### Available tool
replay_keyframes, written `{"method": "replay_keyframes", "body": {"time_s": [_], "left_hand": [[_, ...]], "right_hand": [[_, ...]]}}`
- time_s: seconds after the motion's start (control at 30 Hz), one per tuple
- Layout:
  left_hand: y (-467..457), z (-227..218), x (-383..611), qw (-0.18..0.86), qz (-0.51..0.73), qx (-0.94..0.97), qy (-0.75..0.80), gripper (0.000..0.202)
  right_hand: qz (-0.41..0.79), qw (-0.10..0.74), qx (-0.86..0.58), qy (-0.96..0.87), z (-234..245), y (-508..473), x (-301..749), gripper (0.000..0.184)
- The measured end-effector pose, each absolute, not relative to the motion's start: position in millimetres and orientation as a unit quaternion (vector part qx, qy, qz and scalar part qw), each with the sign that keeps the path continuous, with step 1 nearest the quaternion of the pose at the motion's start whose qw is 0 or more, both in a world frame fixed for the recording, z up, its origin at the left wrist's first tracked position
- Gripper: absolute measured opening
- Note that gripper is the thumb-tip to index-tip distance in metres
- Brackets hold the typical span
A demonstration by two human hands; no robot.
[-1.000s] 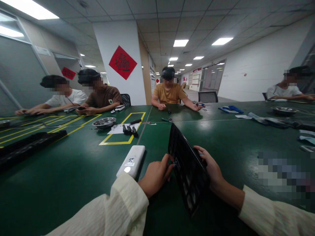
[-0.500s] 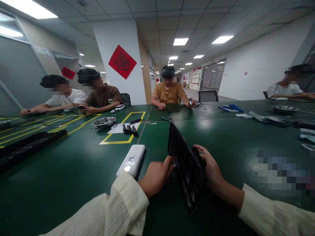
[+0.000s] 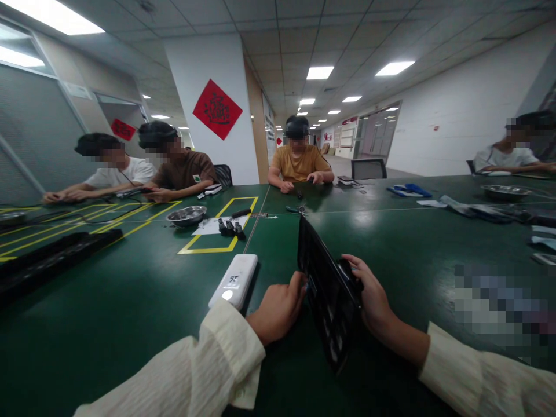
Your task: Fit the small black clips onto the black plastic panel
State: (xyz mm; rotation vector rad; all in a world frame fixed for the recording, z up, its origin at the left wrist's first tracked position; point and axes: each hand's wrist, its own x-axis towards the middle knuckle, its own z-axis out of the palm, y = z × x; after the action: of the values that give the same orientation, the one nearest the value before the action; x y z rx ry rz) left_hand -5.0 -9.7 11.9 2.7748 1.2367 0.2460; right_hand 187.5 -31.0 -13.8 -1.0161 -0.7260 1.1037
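A flat, glossy black panel (image 3: pixel 328 289) stands tilted on edge between my hands. My left hand (image 3: pixel 278 307) is closed, its thumb and index finger pinched against the panel's near-left face. Whatever small piece sits in that pinch is too hidden to name. On the panel's other side, my right hand (image 3: pixel 376 295) wraps its fingers around a dark rounded part (image 3: pixel 351 275) at the back, steadying the panel. A white power bank (image 3: pixel 234 281) marked with a handwritten number lies just beyond my left wrist, its round light lit.
Several black cylindrical parts (image 3: pixel 231 227) stand by a white sheet inside a yellow-taped rectangle, near a metal bowl (image 3: pixel 186 215). A long black tray (image 3: pixel 61 260) lies at left. Pliers (image 3: pixel 296 209) are beyond the panel. Co-workers sit around the green table (image 3: pixel 143 336); cloths (image 3: pixel 469 208) lie at right.
My hands and the panel hold nearly the same pose, with only a slight shift. The co-worker opposite has drawn a hand with a small dark object inward and lowered it to the table.
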Motion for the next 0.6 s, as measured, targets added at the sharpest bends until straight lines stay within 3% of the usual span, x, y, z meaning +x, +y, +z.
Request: {"method": "replay_keyframes", "body": {"time_s": [0.6], "left_hand": [[-8.9, 7.8, -2.9, 0.025, 0.045, 0.908, 0.416, 0.017]], "right_hand": [[0.467, 0.669, -0.453, -0.358, -15.4, -31.8, 189.9, 0.034]]}}
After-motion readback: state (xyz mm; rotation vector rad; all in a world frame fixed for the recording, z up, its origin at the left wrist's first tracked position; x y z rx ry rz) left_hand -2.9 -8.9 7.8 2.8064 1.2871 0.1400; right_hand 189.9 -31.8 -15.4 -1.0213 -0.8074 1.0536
